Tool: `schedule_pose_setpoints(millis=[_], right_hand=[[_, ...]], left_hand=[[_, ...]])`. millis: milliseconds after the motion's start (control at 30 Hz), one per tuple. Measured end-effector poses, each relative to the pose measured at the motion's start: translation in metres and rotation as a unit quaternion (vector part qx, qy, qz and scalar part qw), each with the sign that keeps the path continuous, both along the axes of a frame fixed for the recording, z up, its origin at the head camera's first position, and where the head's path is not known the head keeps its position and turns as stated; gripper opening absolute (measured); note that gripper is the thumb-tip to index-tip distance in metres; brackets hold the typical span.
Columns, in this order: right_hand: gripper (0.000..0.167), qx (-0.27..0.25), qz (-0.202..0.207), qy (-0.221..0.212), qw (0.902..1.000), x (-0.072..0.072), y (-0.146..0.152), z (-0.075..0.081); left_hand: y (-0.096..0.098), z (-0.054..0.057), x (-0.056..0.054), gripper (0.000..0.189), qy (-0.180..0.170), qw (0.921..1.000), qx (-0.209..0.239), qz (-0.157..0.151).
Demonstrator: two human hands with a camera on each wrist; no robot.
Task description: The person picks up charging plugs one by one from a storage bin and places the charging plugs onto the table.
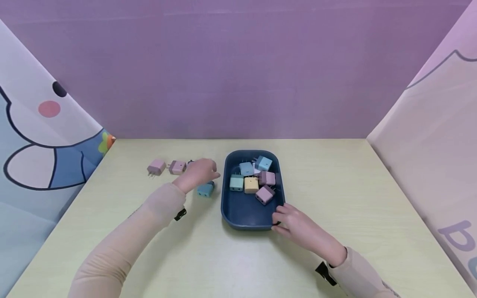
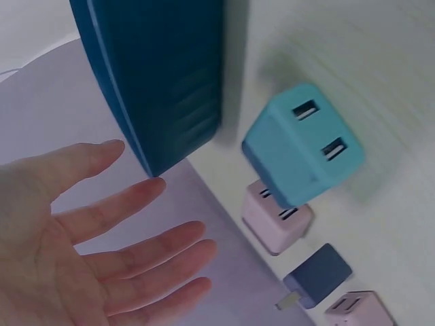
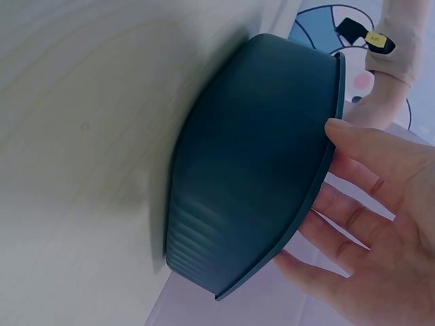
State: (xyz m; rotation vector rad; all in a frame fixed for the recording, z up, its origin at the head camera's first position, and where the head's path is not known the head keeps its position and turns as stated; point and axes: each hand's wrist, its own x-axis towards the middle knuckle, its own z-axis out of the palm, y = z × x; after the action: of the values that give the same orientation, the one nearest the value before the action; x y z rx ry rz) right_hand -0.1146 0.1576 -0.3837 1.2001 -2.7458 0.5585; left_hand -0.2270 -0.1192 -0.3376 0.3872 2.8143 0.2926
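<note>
While the right hand (image 1: 292, 221) grips the rim at the near right corner of the blue tray (image 1: 247, 213), its fingers bent around the edge, the left hand (image 1: 197, 171) hangs just left of the tray with nothing in it, its fingers spread and gently curved. The tray's long axis runs away from the person, its far end near the back edge of the surface (image 1: 357, 186), where a purple backdrop (image 1: 238, 70) rises. Wide stretches of surface lie to its right and in front.

Only a narrow gap separates the tray's left wall from a teal plug (image 1: 205, 189), whose two ports face the person. Farther left, the outermost pink plug (image 1: 156, 167) points its prongs toward the person, while its pink neighbour (image 1: 177, 167) points them left. A dark blue plug (image 2: 319, 275) is mostly hidden by the left hand in the head view. More plugs, including a yellow plug (image 1: 251, 185), cluster in the tray's farther part, leaving its floor visible at the near end.
</note>
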Motion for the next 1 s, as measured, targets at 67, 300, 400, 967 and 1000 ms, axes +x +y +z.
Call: schedule_pose_setpoints(millis=[67,300,400,967,1000], right_hand=[[0.011,-0.001,0.001,0.001,1.0,0.0,0.0,0.0],[0.011,0.0,0.001,0.002,1.0,0.0,0.001,0.0],[0.011,-0.001,0.0,0.003,1.0,0.0,0.001,-0.001],[0.009,0.012,0.0,-0.007,0.9999,0.003,0.0,0.0],[0.009,0.012,-0.001,-0.008,0.9999,0.003,0.0,0.0]], left_hand=[[0.001,0.003,0.0,0.029,0.001,1.0,0.005,-0.001],[0.008,0.011,-0.002,0.027,-0.001,0.9999,-0.007,-0.009],[0.01,0.014,-0.002,0.028,0.002,0.9997,-0.017,-0.018],[0.035,0.022,-0.003,0.023,0.017,0.9959,-0.012,-0.088],[0.036,0.022,-0.003,0.023,0.016,0.9953,-0.012,-0.095]])
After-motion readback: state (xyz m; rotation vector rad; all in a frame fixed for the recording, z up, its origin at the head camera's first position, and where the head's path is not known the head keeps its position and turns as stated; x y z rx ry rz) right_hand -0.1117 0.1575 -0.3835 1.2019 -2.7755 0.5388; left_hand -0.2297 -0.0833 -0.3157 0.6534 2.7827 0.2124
